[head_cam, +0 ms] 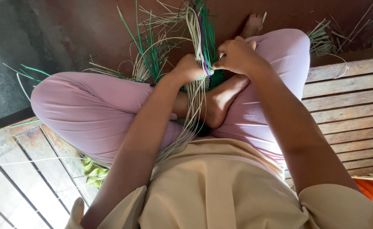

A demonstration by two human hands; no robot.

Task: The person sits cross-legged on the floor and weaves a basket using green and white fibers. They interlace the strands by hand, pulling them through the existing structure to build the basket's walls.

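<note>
Subject wears a short-sleeved top (220, 191), pale beige-cream, loose fit. Sleeve hems end above the elbow; left sleeve (122, 208) has a soft folded edge, right sleeve (343, 208) a rounded hem. A flat vertical band, same cloth, runs down the shirt front.

Trousers (93, 110): light pink-lilac, smooth thin fabric, fine creases at the knees, full length as far as visible.

Forearms bare, no watch, bracelet or ring seen. Left hand (188, 70) and right hand (237, 55) ungloved. Feet bare; one foot (220, 101) shows plainly, another's toes (252, 23) farther off.
</note>
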